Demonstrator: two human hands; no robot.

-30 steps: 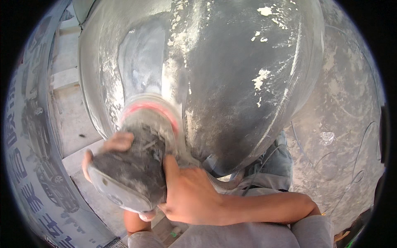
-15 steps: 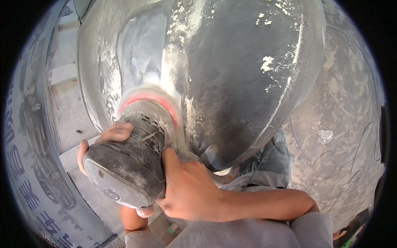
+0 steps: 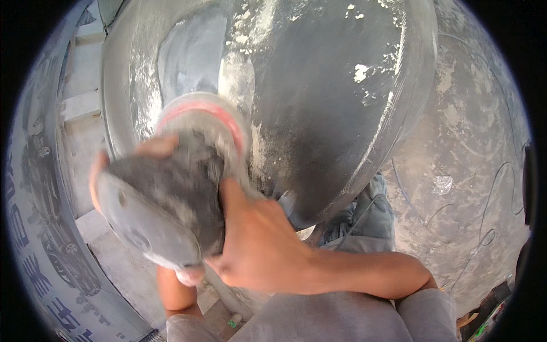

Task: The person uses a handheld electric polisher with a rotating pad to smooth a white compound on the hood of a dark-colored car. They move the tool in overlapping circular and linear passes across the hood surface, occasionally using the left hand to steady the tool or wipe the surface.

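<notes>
A black power sander (image 3: 176,188) with a grey end cap is held in both my hands. Its round disc with a red band (image 3: 200,108) rests against a large curved grey panel (image 3: 319,97), which has pale, chipped patches and white scratch lines. My left hand (image 3: 157,147) is wrapped around the sander's far left side; some fingers and a tip beneath the end cap show, while the palm is hidden behind the tool. Closed on the right side of the body is my right hand (image 3: 265,245), thumb pointing toward the disc. Motion blurs the sander and both hands.
A dusty floor (image 3: 456,199) with a thin dark cable (image 3: 484,228) and a crumpled clear scrap (image 3: 442,184) lies at the right. Left of the panel are pale blocks (image 3: 82,105) and a printed banner (image 3: 54,228) showing cars. My trouser leg (image 3: 364,222) is beneath the panel.
The sander and both hands have moved farther up along the panel, with the tool's rear end swung a little left. The whole view has shifted slightly as well. Both hands keep their grip.
</notes>
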